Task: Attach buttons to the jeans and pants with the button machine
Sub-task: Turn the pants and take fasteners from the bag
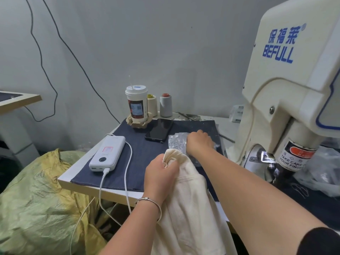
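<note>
Cream-coloured pants (187,208) hang over the table's front edge towards me. My left hand (161,174) grips a bunched fold at their top. My right hand (199,142) reaches into a clear plastic bag of silver buttons (177,142) lying on the dark denim mat (143,155); its fingertips are hidden in the bag, so whether it holds a button cannot be seen. The cream button machine (287,100) stands at the right, its press head (270,162) to the right of my right forearm.
A white power bank (107,153) with cable, a black phone (159,132), a takeaway cup (137,104) and two thread cones (160,105) sit on the table. A yellow-green sack (36,199) lies at lower left. Crumpled plastic (323,173) lies right of the machine.
</note>
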Tool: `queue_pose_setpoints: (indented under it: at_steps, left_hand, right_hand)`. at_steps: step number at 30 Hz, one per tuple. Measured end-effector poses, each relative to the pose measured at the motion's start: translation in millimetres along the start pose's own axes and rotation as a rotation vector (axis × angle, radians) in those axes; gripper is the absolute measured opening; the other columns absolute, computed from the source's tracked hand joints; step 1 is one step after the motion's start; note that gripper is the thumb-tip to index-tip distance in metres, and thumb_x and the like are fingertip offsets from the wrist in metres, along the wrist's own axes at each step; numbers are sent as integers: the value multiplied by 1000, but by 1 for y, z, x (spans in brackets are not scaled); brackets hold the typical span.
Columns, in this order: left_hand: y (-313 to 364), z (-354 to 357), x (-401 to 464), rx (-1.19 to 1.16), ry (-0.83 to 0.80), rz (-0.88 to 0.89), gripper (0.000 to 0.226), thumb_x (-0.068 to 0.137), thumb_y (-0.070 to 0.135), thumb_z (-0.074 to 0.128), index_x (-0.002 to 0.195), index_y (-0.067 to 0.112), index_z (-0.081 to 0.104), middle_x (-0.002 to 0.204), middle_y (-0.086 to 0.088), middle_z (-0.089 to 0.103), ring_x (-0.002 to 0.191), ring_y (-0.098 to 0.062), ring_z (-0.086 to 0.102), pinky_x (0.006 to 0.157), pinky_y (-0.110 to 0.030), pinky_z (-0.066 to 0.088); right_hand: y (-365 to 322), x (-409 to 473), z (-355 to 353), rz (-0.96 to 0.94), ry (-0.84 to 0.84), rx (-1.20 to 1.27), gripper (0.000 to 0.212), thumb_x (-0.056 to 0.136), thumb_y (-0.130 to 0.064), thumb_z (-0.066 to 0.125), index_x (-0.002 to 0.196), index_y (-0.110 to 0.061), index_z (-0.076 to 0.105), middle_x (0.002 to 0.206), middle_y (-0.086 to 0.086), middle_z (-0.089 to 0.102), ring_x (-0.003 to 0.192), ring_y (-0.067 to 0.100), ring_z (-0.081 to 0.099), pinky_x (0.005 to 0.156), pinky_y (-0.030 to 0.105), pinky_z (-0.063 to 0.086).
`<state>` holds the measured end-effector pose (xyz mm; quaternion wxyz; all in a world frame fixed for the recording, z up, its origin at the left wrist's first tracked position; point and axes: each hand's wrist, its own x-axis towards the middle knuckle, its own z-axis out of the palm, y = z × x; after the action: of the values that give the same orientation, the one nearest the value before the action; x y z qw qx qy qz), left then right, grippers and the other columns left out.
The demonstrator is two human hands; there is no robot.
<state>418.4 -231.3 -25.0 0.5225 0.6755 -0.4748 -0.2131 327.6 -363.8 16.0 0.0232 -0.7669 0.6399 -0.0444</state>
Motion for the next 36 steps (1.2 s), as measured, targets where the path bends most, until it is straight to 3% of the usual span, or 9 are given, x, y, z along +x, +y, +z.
queue_pose_setpoints:
  at_steps: [7,15,18,24,29,36]
  left_hand:
    - [0,0,-1,-2,8,-5,23,77,31,49,65,17,36,60,10,37,60,-10,33,55,-27,31]
    - [0,0,-1,9,14,-2,23,85,21,55,67,14,43,60,10,39,59,-8,35,54,-25,31]
    - [0,0,-2,-11,21,-12,29,84,20,56,63,18,36,57,12,36,58,-9,32,54,-26,29]
    - [0,0,-2,-7,13,-3,32,84,21,56,60,22,35,52,14,37,55,-5,32,51,-21,28]
    - [2,-1,-3,-8,15,-7,26,81,28,55,64,18,38,57,12,37,58,-8,34,54,-25,30]
    - [3,-1,-3,3,13,-1,23,82,28,55,67,12,46,60,10,44,60,-8,38,54,-25,32]
  right_hand:
    - [-3,3,10,1,128,78,35,92,-9,51,126,-13,59,133,11,47,122,28,46,92,34,42]
    - [-5,6,14,-12,153,100,33,93,-9,53,124,-14,62,131,10,48,118,28,48,92,34,44]
    - [-5,6,15,-13,156,113,32,93,-9,53,122,-15,63,129,10,48,117,28,49,91,34,45]
    - [-4,4,16,-51,176,118,28,91,-7,53,114,-15,67,125,9,48,111,27,50,86,33,47]
    - [-3,1,13,-70,182,120,25,90,-6,54,109,-15,69,122,9,49,108,27,51,83,33,48]
    - [-5,0,16,-36,205,123,27,91,-6,55,115,-9,66,122,9,51,108,26,52,81,31,45]
